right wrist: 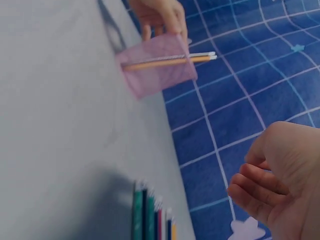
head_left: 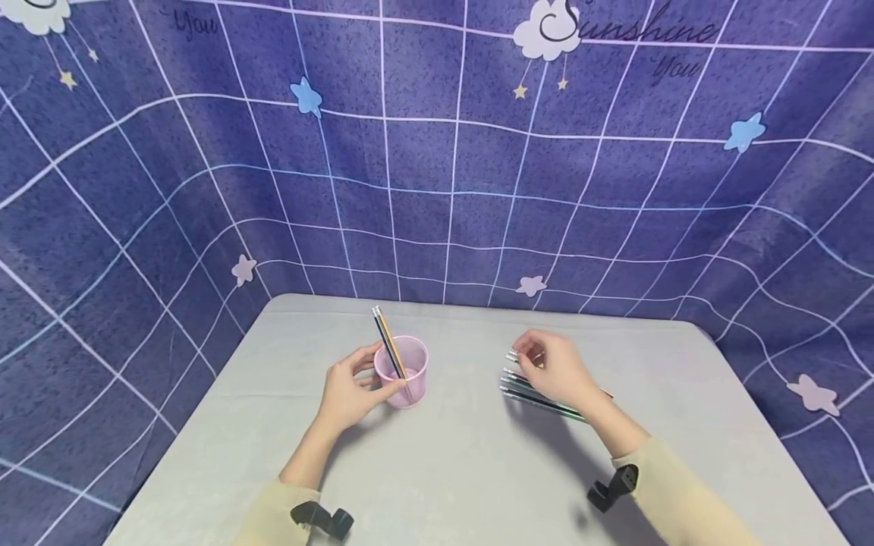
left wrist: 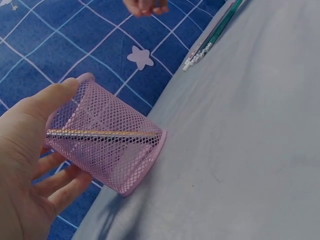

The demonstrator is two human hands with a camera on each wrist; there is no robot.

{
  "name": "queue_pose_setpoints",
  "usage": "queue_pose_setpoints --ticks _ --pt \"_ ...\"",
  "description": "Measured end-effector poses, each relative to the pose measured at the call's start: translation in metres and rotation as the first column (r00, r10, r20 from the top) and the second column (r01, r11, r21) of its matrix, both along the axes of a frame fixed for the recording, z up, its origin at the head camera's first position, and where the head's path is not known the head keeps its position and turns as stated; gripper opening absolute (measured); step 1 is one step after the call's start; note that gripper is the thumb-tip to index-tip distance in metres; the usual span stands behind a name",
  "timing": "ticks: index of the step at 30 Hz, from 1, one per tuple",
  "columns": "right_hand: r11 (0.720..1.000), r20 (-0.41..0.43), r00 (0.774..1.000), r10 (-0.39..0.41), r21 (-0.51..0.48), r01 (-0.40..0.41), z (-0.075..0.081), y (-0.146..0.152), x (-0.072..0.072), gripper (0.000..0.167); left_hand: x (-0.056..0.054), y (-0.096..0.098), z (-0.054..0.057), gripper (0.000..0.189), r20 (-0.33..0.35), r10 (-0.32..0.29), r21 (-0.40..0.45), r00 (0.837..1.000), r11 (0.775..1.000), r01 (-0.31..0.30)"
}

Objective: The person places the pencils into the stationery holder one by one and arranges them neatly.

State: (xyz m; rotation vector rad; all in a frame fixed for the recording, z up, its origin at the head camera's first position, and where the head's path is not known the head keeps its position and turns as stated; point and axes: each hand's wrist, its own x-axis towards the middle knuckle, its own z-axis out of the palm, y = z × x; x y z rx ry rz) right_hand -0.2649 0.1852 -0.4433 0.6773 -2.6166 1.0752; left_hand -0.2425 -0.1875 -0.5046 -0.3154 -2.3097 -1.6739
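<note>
My left hand (head_left: 351, 390) holds a pink mesh pencil cup (head_left: 415, 353) by its side, thumb near the rim and fingers round the far side. Two pencils (head_left: 391, 343), one dark and one yellow, lean inside the cup with their eraser ends above the rim. On the right, my right hand (head_left: 556, 368) hovers over several pencils (head_left: 539, 402) lying side by side on the table. Its fingers (right wrist: 257, 192) are loosely bent, and nothing shows between them in the right wrist view. The lying pencils (right wrist: 150, 215) are green, dark, red and yellow; the hand partly hides them in the head view.
A pale grey cloth covers the table (head_left: 451, 470). Behind and beside it hangs a blue curtain (head_left: 423, 167) with a white grid, stars and clouds. Both wrists carry a black camera (head_left: 614, 485) on a strap.
</note>
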Motion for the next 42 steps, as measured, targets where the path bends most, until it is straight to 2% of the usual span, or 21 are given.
queue_pose_setpoints --ticks 9,13,19,23,29,42 --pt "0.994 -0.047 0.999 -0.009 0.107 0.014 -0.026 0.027 0.010 0.012 0.002 0.002 -0.002 0.080 -0.010 0.039 -0.041 0.999 0.998 -0.040" --pt "0.988 -0.062 0.998 0.023 0.156 -0.013 -0.035 0.031 0.013 0.012 0.002 0.002 0.000 0.081 -0.018 0.053 -0.058 0.998 0.997 -0.054" --pt "0.978 -0.041 0.997 0.062 0.202 -0.052 -0.050 0.033 0.015 0.015 0.001 0.005 0.001 0.079 -0.012 0.087 -0.066 0.996 0.994 -0.087" --pt "0.967 -0.034 0.998 0.059 0.251 -0.049 -0.051 0.032 0.017 0.016 0.000 0.007 0.003 0.077 -0.015 0.094 -0.077 0.995 0.992 -0.095" --pt "0.950 -0.076 0.995 0.065 0.311 -0.038 -0.052 0.031 0.021 0.016 -0.001 0.008 0.003 0.078 -0.030 0.093 -0.099 0.995 0.990 -0.096" --pt "0.914 -0.102 0.984 0.144 0.394 -0.092 -0.058 0.029 0.021 0.017 -0.003 0.006 -0.001 0.083 -0.023 0.098 -0.105 0.995 0.989 -0.100"
